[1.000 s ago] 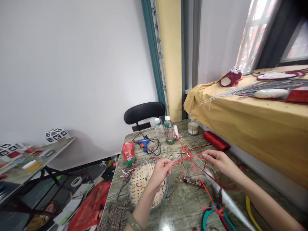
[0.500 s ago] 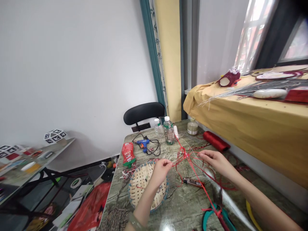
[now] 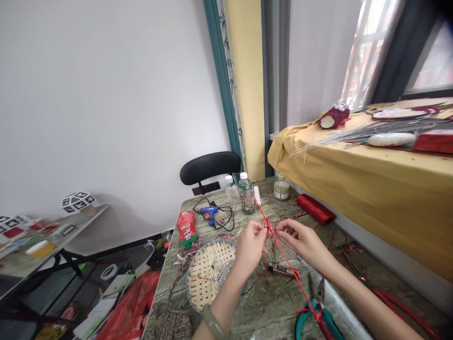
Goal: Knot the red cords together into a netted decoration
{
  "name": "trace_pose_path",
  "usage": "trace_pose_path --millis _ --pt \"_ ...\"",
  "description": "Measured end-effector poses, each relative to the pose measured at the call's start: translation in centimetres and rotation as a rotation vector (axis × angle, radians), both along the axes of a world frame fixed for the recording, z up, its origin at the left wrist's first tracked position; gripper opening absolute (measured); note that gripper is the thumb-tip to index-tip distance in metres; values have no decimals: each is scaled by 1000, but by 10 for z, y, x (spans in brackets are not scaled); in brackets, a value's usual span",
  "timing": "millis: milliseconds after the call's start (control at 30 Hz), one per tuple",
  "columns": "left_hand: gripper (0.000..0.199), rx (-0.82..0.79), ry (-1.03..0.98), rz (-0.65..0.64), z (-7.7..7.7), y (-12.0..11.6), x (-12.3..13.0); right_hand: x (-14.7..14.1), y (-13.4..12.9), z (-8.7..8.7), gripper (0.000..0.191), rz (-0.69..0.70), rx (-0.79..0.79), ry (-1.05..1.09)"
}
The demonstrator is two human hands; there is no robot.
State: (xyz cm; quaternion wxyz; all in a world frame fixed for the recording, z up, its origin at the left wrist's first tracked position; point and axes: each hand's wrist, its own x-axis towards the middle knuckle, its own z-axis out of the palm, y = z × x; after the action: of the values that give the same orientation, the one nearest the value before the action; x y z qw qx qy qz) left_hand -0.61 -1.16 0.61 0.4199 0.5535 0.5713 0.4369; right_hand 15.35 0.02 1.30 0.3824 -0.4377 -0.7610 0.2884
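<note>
A taut red cord (image 3: 288, 259) runs from a plastic bottle (image 3: 247, 200) with a green label towards teal-handled pliers (image 3: 331, 322), where it is tied. Loose loops and a red knot (image 3: 268, 223) sit midway along it. My left hand (image 3: 252, 242) is closed in a pinch on red cord just left of the knot. Close by on the other side, my right hand (image 3: 300, 237) has its thumb and fingers pinched on cord too. Below the hands lies a small dark case (image 3: 283, 269) with an orange end. My left forearm partly hides a woven bamboo tray (image 3: 198, 289) holding several small metal rings.
A blue glue gun (image 3: 210, 212), a red pouch (image 3: 187, 226) and a glass jar (image 3: 281, 188) stand or lie further back. A red thread spool (image 3: 316, 209) is at right, beneath a yellow-draped ledge (image 3: 339, 174). Brown yarn (image 3: 170, 322) lies at the near left edge.
Both hands have come closer together at the knot. The left moved right and the right moved slightly left. More of the rings in the tray show.
</note>
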Motion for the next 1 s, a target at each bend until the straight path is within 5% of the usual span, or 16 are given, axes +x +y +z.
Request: trace_pose_path --millis 200,467,767,1000 --pt "22 -149 -164 -90 7 1 -1 -8 7 3 13 5 14 -47" --pt "12 -103 -194 -41 7 3 0 -9 7 18 9 74 126 -222" --pt "14 -42 -249 -112 0 0 -9 -16 8 16 9 60 243 -402" --pt "13 -145 -297 -53 5 -2 -8 -10 5 16 8 53 176 -310"
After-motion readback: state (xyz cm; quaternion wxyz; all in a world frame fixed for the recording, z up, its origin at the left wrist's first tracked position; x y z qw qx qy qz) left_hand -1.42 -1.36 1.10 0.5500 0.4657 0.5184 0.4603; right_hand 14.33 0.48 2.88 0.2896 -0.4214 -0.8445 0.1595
